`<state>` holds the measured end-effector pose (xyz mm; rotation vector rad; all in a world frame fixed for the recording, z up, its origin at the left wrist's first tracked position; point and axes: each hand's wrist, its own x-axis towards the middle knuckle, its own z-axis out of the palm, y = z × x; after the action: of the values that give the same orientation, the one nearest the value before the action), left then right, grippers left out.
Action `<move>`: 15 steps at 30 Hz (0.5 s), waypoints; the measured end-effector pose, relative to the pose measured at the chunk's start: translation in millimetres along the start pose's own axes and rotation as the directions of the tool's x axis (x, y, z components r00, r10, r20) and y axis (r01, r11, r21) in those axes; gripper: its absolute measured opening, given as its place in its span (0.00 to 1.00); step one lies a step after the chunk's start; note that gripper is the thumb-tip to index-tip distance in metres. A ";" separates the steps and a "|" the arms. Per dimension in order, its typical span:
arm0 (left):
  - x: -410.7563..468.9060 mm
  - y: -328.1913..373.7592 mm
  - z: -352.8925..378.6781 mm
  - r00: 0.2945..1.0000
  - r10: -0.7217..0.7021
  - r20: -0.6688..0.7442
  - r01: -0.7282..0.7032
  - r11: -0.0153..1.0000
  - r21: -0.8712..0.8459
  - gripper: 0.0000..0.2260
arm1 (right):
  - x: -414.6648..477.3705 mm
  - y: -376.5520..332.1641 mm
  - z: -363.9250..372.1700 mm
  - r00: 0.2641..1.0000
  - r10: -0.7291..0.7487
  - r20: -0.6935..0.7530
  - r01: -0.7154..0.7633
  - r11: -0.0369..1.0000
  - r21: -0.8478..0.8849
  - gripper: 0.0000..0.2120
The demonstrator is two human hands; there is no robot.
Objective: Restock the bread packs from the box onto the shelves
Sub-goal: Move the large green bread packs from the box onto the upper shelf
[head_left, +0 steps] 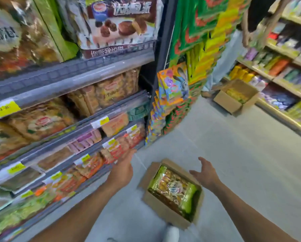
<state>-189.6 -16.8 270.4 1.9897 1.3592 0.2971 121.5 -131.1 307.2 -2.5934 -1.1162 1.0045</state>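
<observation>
Both hands are empty with fingers spread. The left hand [124,167] reaches out flat toward the front edge of the lower shelves [72,95], its fingertips just at the packets on the lowest visible tiers, though blur hides whether they touch. The right hand [205,173] hovers open, palm inward, above the far right corner of the cardboard box [156,205], not touching it. The box sits open on the grey floor [233,154] near the foot of the shelves, holding a green-and-gold bread pack [174,188] that fills it. A second open carton [233,100] sits farther along the aisle by the opposite shelving.
</observation>
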 end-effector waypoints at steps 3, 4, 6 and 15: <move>10.9 -5.1 45.2 0.994 0.013 0.109 -0.011 1.000 -0.021 0.31 | 13.2 49.2 17.0 0.994 0.090 0.061 -0.094 0.994 0.056 0.39; 15.0 -4.1 63.6 0.989 0.004 0.145 -0.001 1.000 -0.024 0.29 | 20.0 67.2 23.6 0.989 0.125 0.080 -0.131 0.989 0.074 0.38; 23.8 -4.2 99.6 0.978 -0.009 0.208 0.013 1.000 -0.019 0.27 | 31.6 93.3 33.7 0.977 0.182 0.112 -0.193 0.977 0.096 0.36; 82.3 -28.1 261.4 0.872 -0.207 0.444 0.176 0.978 0.111 0.27 | 123.8 203.1 121.7 0.902 0.337 0.272 -0.405 0.877 0.257 0.33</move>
<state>-33.3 -46.9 45.6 1.8053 1.2532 -0.2973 227.1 -205.7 73.3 -2.5276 -0.4355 1.4451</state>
